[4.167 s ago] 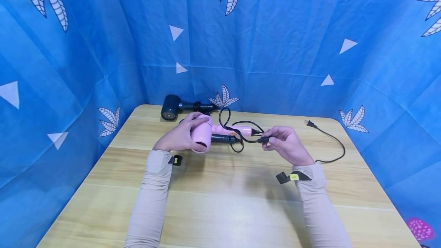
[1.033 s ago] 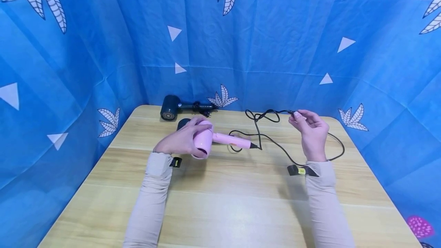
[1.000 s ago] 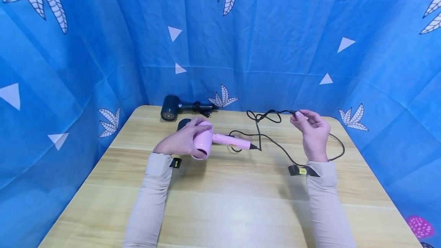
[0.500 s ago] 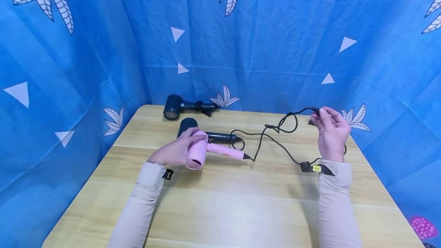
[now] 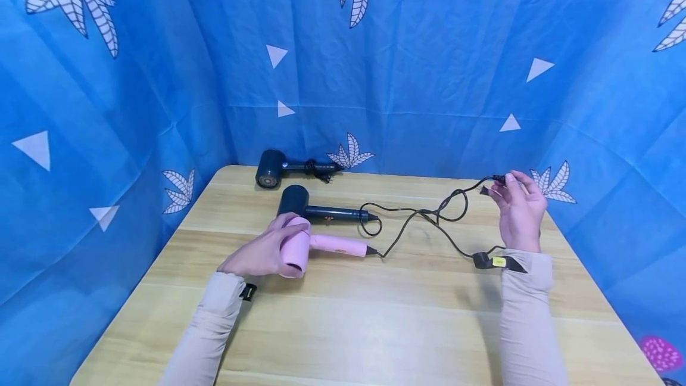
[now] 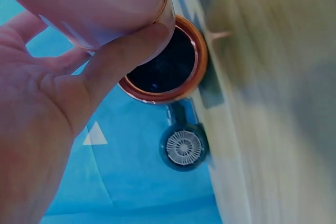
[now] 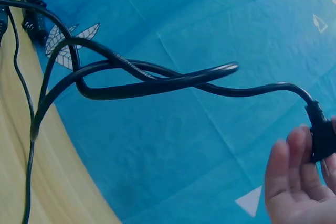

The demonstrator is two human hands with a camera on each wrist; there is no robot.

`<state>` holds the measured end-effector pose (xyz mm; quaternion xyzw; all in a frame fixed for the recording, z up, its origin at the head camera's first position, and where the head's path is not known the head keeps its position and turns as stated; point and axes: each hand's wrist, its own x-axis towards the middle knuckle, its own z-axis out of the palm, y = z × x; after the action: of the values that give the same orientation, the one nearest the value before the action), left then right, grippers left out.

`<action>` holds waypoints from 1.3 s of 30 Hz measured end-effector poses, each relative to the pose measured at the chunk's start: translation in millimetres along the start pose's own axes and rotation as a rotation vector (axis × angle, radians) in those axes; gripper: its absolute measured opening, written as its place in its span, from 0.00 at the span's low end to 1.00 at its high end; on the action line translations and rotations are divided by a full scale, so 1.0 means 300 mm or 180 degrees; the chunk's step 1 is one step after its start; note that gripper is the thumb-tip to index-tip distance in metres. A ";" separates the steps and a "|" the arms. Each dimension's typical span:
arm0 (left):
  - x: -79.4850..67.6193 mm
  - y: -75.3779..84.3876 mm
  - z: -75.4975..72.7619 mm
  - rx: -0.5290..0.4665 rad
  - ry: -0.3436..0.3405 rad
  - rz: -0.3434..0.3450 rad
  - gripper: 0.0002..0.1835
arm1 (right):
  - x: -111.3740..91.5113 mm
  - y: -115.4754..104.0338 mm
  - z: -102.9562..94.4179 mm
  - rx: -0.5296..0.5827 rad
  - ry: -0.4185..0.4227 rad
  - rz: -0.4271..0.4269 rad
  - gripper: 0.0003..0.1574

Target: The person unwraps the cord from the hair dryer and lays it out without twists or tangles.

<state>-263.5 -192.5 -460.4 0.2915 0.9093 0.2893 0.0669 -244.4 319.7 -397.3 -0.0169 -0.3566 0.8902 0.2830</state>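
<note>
My left hand [image 5: 259,252] holds a pink hair dryer [image 5: 339,245] by its barrel, the handle pointing right. In the left wrist view the thumb lies along the pink barrel [image 6: 105,3]. At the far right my right hand [image 5: 521,210] pinches the black plug [image 5: 499,179] of a cord, raised off the table. The right wrist view shows this plug [image 7: 323,142] at the fingers and a loose knot-like loop in the cord [image 7: 152,85]. Just behind the pink dryer lies a dark hair dryer [image 5: 334,214], its thin cord running right.
A second dark hair dryer [image 5: 270,170] lies at the back left, its cord bundled round the handle. Another plug [image 5: 485,190] lies near the right hand. Blue patterned cloth [image 5: 429,64] surrounds the wooden table [image 5: 375,326] at the back and sides.
My right hand has carried the plug to the right, drawing out the cord. My left hand has brought the pink dryer left and nearer, leaving the dark dryer behind it in fuller view.
</note>
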 end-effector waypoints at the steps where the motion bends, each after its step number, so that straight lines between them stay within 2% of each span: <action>1: -0.004 -0.006 0.003 -0.0021 0.0004 -0.0010 0.52 | 0.003 -0.005 -0.013 0.0100 -0.0029 0.0109 0.07; 5: -0.015 -0.030 0.010 -0.0067 -0.0008 -0.0048 0.52 | 0.014 -0.026 -0.067 0.0604 -0.0252 0.0647 0.04; 7: -0.015 -0.042 0.013 -0.0082 -0.0001 -0.0082 0.53 | 0.024 -0.037 -0.091 0.0738 -0.0342 0.0912 0.05; 9: -0.016 -0.053 0.014 -0.0086 -0.0004 -0.0129 0.53 | 0.037 -0.049 -0.114 0.0660 -0.0412 0.1092 0.06; 11: -0.017 -0.063 0.015 -0.0094 -0.0019 -0.0174 0.53 | 0.052 -0.059 -0.132 0.0338 -0.0468 0.1114 0.07; 13: -0.019 -0.070 0.016 -0.0121 -0.0030 -0.0218 0.54 | 0.068 -0.064 -0.146 -0.0183 -0.0510 0.0995 0.08; 16: -0.019 -0.075 0.016 -0.0102 -0.0032 -0.0237 0.54 | 0.091 -0.063 -0.164 -0.1312 -0.0457 0.0611 0.07; 20: -0.014 -0.077 0.016 -0.0069 0.0004 -0.0277 0.54 | 0.119 -0.063 -0.206 -0.3560 -0.0603 -0.0165 0.19; 22: -0.013 -0.078 0.015 -0.0072 0.0007 -0.0307 0.54 | 0.129 -0.068 -0.233 -0.4477 -0.0739 -0.0586 0.24; 23: -0.013 -0.078 0.014 -0.0069 0.0006 -0.0304 0.54 | 0.134 -0.071 -0.246 -0.4812 -0.0822 -0.0786 0.27; 25: -0.012 -0.080 0.012 -0.0062 0.0001 -0.0308 0.54 | 0.144 -0.078 -0.270 -0.5134 -0.0940 -0.0960 0.26; 28: -0.009 -0.082 0.009 -0.0011 -0.0004 -0.0326 0.54 | 0.162 -0.082 -0.311 -0.5367 -0.0911 -0.1018 0.25; 30: -0.009 -0.083 0.008 0.0037 -0.0014 -0.0337 0.54 | 0.174 -0.081 -0.339 -0.5437 -0.0776 -0.1026 0.26; 33: -0.008 -0.086 0.011 0.0064 -0.0029 -0.0331 0.54 | 0.186 -0.077 -0.373 -0.5398 -0.0513 -0.0979 0.28; 35: -0.008 -0.088 0.014 0.0046 -0.0025 -0.0330 0.54 | 0.187 -0.074 -0.380 -0.5322 -0.0430 -0.0955 0.30; 37: -0.008 -0.090 0.019 0.0009 -0.0009 -0.0323 0.54 | 0.181 -0.071 -0.377 -0.5220 -0.0472 -0.0903 0.32; 39: -0.009 -0.094 0.025 -0.0001 0.0010 -0.0292 0.55 | 0.169 -0.067 -0.367 -0.5118 -0.0637 -0.0809 0.32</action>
<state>-273.1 -209.0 -482.6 0.2491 0.9218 0.2866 0.0787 -251.6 426.5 -457.6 -0.0945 -0.9085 0.3211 0.2500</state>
